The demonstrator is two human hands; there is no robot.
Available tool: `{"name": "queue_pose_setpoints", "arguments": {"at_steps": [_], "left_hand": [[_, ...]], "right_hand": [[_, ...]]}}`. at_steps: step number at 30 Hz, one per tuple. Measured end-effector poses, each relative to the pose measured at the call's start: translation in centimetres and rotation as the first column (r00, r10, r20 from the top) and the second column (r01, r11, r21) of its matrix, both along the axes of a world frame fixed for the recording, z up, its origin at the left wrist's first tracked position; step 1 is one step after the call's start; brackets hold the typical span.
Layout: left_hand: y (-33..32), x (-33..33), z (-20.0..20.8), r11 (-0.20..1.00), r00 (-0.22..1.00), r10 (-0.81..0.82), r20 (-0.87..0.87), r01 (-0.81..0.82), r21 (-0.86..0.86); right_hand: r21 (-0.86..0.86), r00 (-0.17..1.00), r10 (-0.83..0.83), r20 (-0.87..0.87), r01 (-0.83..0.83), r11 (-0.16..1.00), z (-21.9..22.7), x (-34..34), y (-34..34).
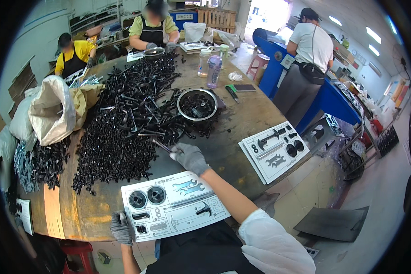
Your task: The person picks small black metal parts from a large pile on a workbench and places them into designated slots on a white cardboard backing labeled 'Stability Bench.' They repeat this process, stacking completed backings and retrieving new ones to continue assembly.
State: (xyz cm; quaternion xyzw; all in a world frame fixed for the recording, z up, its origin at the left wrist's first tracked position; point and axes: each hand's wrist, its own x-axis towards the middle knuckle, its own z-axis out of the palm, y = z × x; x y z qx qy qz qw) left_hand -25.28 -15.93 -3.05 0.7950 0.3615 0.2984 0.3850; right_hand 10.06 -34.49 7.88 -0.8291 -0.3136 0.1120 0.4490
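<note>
My left hand (120, 227), in a grey glove, grips the lower left edge of a white printed parts card (144, 232) that lies tilted at the table's near edge. On the card are two black round discs (156, 195), silvery-blue open-end wrenches (187, 186) and small black parts. My right hand (189, 157), also gloved, is above the card's far edge, closed round a slim dark rod (162, 146) that points toward the pile. The rod's lower end is hidden in the fingers. Just beyond lies a heap of small black bolts (114, 157).
Black handle-shaped parts (132, 100) heap behind the bolts. A steel bowl (180, 106) holds black pieces. Another stack of parts cards (265, 173) lies at right. Bottles (213, 73), a cutter knife (232, 93) and a white sack (52, 112) stand or lie around. Three people work beyond.
</note>
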Motion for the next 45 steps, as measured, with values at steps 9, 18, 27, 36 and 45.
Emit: {"name": "queue_pose_setpoints", "arguments": {"at_steps": [9,18,27,36,45], "left_hand": [[-7.6,3.5,7.8,0.853,0.886,-0.461,0.055,0.425,0.301],[-13.0,5.6,6.4,0.657,0.688,-0.571,-0.448,0.71,0.253],[-13.9,7.1,6.2,0.702,0.72,-0.584,-0.376,0.68,0.211],[-9.0,6.7,8.3,0.735,0.841,-0.501,-0.204,0.538,0.413],[0.1,0.4,4.7,0.858,0.991,-0.127,-0.04,0.13,0.496]], "right_hand": [[-0.407,0.677,0.48,0.558,-0.28,0.869,-4.1,-16.3,-14.4],[0.005,0.969,-0.07,0.236,0.071,0.997,-2.8,-14.8,-17.0],[-0.109,0.996,-0.039,0.08,0.047,0.993,-3.3,-14.9,-15.5],[0.225,0.958,-0.047,0.283,-0.018,0.974,2.6,-3.6,-11.0],[-0.493,0.824,-0.052,0.564,0.386,0.78,0.5,20.2,1.9]]}}
